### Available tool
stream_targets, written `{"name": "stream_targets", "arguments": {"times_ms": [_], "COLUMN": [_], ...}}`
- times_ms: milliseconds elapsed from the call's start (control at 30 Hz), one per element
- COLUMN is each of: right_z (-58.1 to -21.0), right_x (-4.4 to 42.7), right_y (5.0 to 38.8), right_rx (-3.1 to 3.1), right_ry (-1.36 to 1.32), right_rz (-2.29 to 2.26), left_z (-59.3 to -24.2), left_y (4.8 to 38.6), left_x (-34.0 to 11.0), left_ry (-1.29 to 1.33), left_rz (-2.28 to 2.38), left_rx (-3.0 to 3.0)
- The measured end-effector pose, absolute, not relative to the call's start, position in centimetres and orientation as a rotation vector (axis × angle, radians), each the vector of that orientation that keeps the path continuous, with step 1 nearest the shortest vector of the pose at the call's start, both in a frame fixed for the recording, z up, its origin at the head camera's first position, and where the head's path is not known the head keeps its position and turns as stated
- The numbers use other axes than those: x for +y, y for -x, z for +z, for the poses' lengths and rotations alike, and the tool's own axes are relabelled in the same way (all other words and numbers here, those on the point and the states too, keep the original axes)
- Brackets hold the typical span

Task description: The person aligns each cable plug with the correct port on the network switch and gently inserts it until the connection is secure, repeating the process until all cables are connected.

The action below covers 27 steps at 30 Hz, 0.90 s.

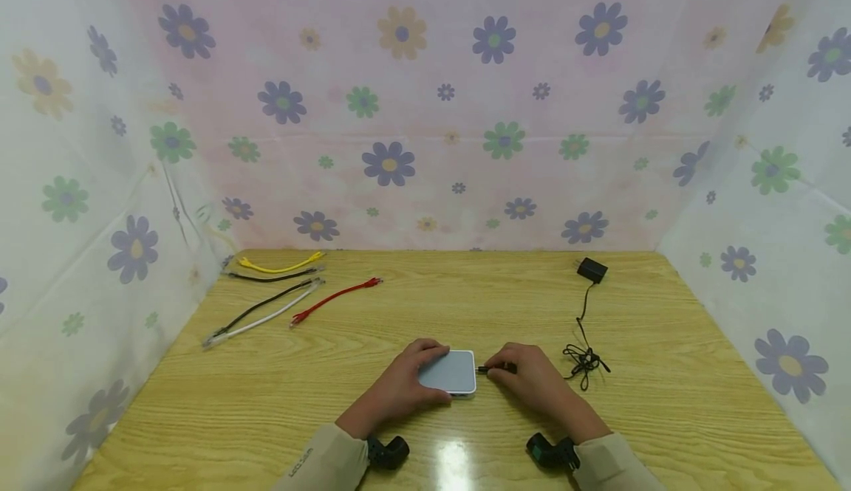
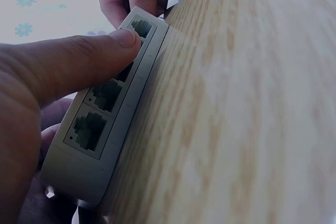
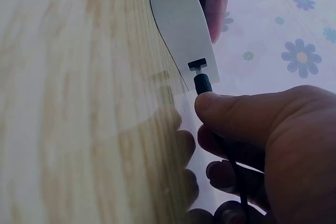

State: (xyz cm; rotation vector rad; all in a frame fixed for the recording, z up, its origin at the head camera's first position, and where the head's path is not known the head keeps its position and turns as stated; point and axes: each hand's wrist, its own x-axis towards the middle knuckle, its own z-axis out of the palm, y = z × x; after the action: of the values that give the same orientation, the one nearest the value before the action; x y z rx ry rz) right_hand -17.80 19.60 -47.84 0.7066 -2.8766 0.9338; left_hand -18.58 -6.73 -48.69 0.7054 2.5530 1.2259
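A small white network switch [image 1: 452, 373] with a grey top lies on the table near its front. My left hand [image 1: 414, 376] grips it from the left, the thumb across the side with the Ethernet ports [image 2: 90, 129] and fingers at the far edge. On the right, my right hand [image 1: 528, 376] pinches the black barrel plug [image 3: 202, 83] of a power cable between thumb and fingers. The plug's metal tip meets the black power socket [image 3: 197, 65] in the switch's side; a bit of metal still shows. The thin cable [image 3: 239, 182] trails down past the curled fingers.
At the back right lies a black power adapter [image 1: 592, 270], its cord bundled [image 1: 585, 359] beside my right hand. Several short patch cables lie back left: a yellow one [image 1: 279, 269], black ones, a white one [image 1: 266, 319] and a red one [image 1: 335, 297]. Flowered cloth [image 1: 425, 107] surrounds the table.
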Motion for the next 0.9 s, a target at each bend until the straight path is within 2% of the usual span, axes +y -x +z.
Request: {"name": "stream_targets", "arguments": {"times_ms": [900], "right_z": [-47.81], "right_x": [19.54], "right_y": [17.85], "right_rx": [-2.855], "right_ry": [-0.739], "right_rz": [0.935], "left_z": [-48.91], "left_y": [18.73], "left_x": [-6.82], "left_ry": [-0.697], "left_rz": [1.243], "left_rx": [2.558]}}
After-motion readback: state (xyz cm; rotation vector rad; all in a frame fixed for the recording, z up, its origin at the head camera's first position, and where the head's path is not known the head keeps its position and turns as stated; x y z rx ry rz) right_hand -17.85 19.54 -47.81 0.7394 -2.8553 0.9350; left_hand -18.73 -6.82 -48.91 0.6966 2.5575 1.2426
